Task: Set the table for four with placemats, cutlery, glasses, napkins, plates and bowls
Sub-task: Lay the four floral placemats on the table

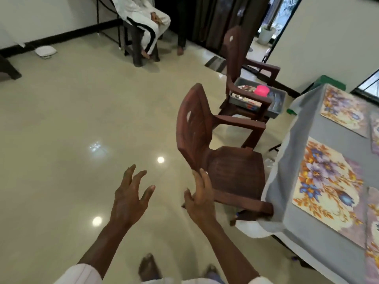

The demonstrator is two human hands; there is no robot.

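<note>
Placemats on the desk run off the right edge; left hand spread empty, right hand open against the chair back.

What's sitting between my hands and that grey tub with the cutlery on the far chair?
In the head view, the near brown chair stands between your right hand and the grey tub.

grey tub contents blurred, placemats cropped right
</note>
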